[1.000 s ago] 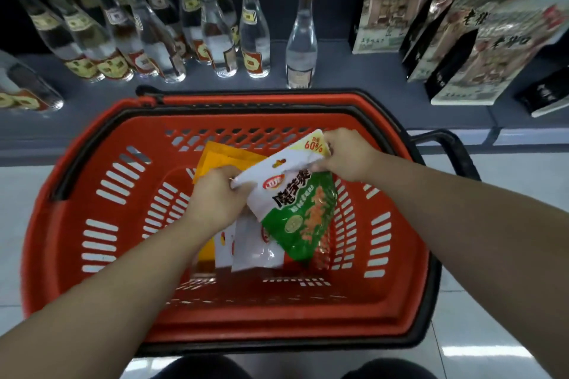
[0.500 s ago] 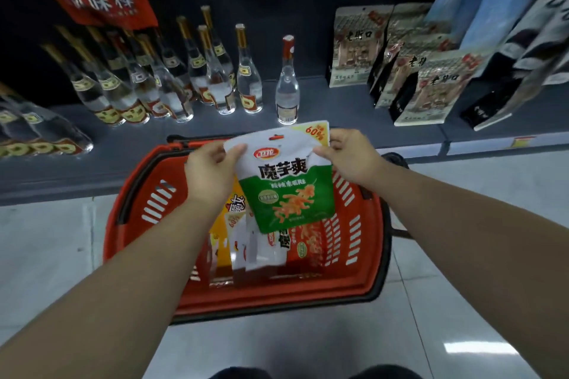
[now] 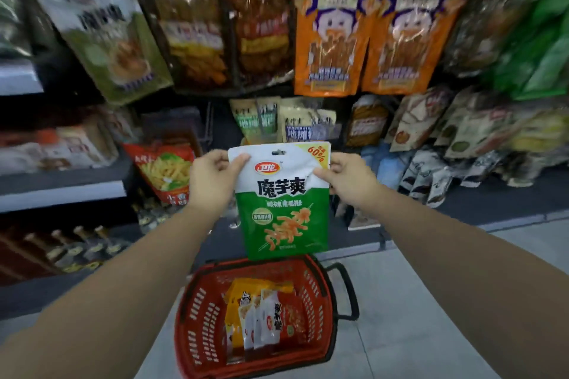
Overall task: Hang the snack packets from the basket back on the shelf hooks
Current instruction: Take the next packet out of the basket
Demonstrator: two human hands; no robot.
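We stand at a shop shelf (image 3: 64, 191) full of hanging snack bags, though most look blurry; two orange bags (image 3: 363, 40) hang up high, side by side. In front of the bags we hold up a green and white packet (image 3: 281, 203), straight up and down, with its hang hole at the top; our left hand (image 3: 212, 181) pinches the top left corner with thumb in front, and our right hand (image 3: 348, 181) pinches the top right corner the same way. Down below, on the pale floor (image 3: 415, 301), sits the red basket (image 3: 200, 317); more packets (image 3: 261, 314) stand inside it, yellow, white and red.
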